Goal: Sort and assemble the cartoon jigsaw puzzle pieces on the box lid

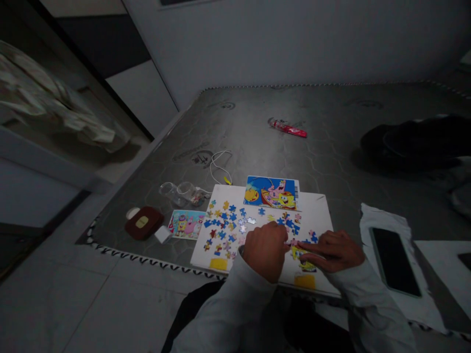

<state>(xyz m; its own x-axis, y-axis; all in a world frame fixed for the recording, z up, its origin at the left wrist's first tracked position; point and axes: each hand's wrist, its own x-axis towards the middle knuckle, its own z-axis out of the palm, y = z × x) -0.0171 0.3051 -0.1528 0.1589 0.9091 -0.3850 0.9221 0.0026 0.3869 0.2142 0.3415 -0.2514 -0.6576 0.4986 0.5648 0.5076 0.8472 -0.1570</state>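
Note:
My left hand (264,251) is closed, its fingertips at a small pink jigsaw puzzle piece (293,242); its curled fingers partly hide the grip. My right hand (340,250) reaches in from the right, index finger and thumb stretched out and apart. Its index fingertip touches the area of the pink piece, while the thumb lies over a joined yellow section of puzzle (308,266). Loose blue pieces (290,223) lie just beyond my hands. More scattered pieces (222,224) cover the left side of the white board (324,211) underneath.
A cartoon picture card (272,192) rests on the board's far edge, and another card (187,224) lies left. Nearby are a brown case (144,222), a white block (163,234) and clear containers (180,192). A phone (395,260) lies right; a red packet (289,128) lies farther back.

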